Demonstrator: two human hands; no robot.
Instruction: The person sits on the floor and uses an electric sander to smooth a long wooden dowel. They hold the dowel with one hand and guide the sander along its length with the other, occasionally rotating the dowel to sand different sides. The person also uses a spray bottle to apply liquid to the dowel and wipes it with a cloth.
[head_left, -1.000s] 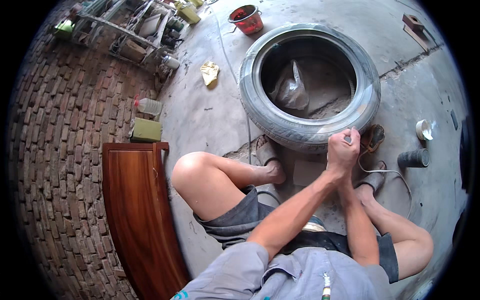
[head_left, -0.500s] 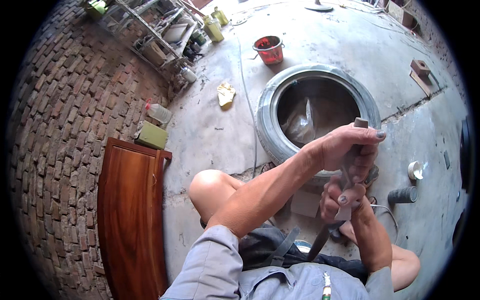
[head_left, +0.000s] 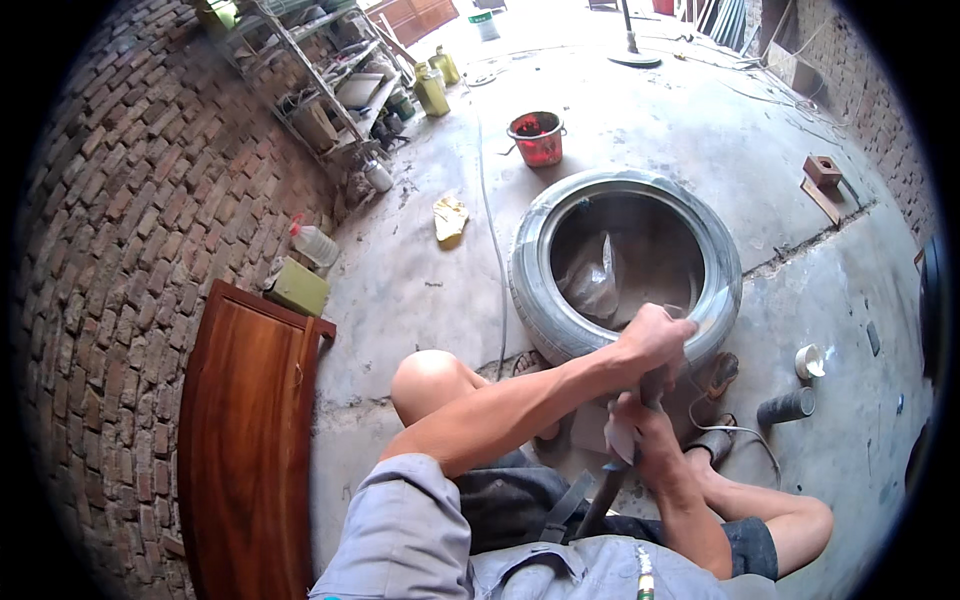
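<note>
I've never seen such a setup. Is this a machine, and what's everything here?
This is a person working bare-handed, not a machine. The view looks down from a fisheye camera worn on the head, so straight edges bend. The right hand grips a long dark tool; the left hand is near its upper end, its exact grip unclear. A tyre lies flat on the floor ahead, a clear plastic bag inside its ring. Beyond stands a red bucket; a wooden panel is on the left.
</note>
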